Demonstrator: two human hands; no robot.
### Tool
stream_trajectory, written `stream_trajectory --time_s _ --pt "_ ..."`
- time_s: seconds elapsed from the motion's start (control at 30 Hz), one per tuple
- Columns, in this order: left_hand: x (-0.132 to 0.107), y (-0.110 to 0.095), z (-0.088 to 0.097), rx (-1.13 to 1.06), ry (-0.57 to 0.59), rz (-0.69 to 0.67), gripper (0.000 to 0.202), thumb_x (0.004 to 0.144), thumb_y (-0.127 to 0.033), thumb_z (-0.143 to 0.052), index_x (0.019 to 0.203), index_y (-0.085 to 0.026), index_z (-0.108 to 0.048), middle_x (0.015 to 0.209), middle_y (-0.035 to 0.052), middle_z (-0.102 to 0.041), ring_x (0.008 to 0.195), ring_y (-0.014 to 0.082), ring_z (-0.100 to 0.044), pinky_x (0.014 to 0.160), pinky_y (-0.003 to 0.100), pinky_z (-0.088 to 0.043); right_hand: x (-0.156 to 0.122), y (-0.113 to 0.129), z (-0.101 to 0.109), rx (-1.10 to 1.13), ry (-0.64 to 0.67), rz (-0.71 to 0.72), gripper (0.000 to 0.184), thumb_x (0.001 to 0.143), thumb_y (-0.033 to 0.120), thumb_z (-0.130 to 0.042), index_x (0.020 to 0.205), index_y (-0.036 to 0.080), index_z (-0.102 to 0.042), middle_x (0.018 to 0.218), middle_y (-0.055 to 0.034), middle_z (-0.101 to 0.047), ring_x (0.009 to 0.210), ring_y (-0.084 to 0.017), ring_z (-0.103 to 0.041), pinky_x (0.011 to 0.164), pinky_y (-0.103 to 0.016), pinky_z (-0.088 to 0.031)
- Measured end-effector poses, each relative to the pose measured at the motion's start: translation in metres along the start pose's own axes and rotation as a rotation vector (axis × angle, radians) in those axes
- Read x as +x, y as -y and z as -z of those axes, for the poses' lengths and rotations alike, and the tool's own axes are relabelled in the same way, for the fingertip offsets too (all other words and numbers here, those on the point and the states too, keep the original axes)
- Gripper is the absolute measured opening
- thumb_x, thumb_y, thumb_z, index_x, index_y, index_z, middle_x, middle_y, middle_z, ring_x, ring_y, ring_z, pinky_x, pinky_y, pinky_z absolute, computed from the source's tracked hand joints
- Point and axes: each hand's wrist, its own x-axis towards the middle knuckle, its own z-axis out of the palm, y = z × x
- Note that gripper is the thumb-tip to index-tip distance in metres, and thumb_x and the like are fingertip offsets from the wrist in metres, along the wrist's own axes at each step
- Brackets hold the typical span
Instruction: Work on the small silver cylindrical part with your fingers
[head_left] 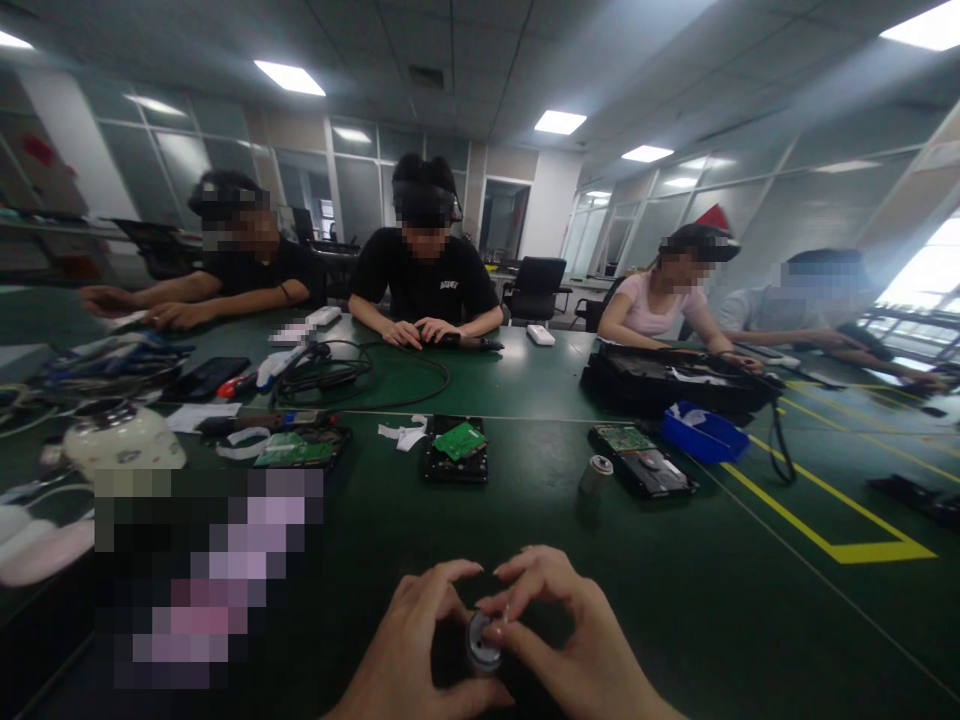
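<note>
Cylinder [481, 660], end up, long axis steep, clamped between left hand [412, 635] and right hand [566, 620].

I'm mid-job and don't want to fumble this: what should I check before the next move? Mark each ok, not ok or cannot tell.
1. Left hand around the cylinder: ok.
2. Right hand at the cylinder's top: ok, thumb and a finger over it.
3. Top fully visible: not ok, right fingers partly cover it.
4. Grip firm: cannot tell.
5. Second cylinder clear of both hands: ok.
6. Blue tray clear of both hands: ok.
</note>
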Motion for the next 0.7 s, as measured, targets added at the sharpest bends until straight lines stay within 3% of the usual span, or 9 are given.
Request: stream_trajectory --time_s 0.23,0.47,0.6,0.7 --pt "-0.003 -0.009 0.000 -0.053 -0.053 0.065 0.076 0.050 -0.023 -0.085 0.117 -0.025 -0.050 0.081 -0.0017 -0.066 0.085 0.0239 -0.058 0.077 0.036 -0.045 0.000 -0.001 -0.005 0.020 0.055 0.028 0.012 0.069 0.015 -0.074 0.067 0.021 -0.063 0.082 -0.0040 -0.069 0.092 -0.022 -0.062 0.082 -0.036 -0.047" --pt "-0.003 -0.012 -0.001 -0.044 -0.080 0.043 0.076 0.050 -0.023 -0.086 0.116 -0.026 -0.049 0.077 -0.0038 -0.065 0.081 0.0227 -0.058 0.077 0.035 -0.044 -0.005 -0.007 0.001 -0.103 -0.078 0.150 0.015 0.078 0.024 -0.063 0.070 0.021 -0.051 0.069 -0.0019 -0.058 0.069 -0.018 -0.057 0.064 -0.032 -0.046" --pt "-0.002 -0.010 -0.001 -0.031 -0.058 0.031 0.076 0.051 -0.023 -0.085 0.117 -0.025 -0.048 0.078 -0.0030 -0.066 0.083 0.0234 -0.059 0.078 0.036 -0.044 -0.005 -0.011 -0.002 -0.030 -0.012 0.193 0.013 0.076 0.018 -0.064 0.085 0.021 -0.054 0.084 -0.0045 -0.065 0.081 -0.019 -0.060 0.073 -0.035 -0.048" --pt "-0.002 -0.009 -0.001 -0.021 -0.061 0.031 0.075 0.052 -0.021 -0.083 0.117 -0.025 -0.047 0.081 -0.0025 -0.067 0.083 0.0231 -0.059 0.079 0.036 -0.044 -0.006 -0.012 -0.007 0.003 0.034 0.214 0.013 0.075 0.015 -0.065 0.083 0.022 -0.057 0.085 -0.0039 -0.069 0.087 -0.020 -0.062 0.077 -0.035 -0.048"
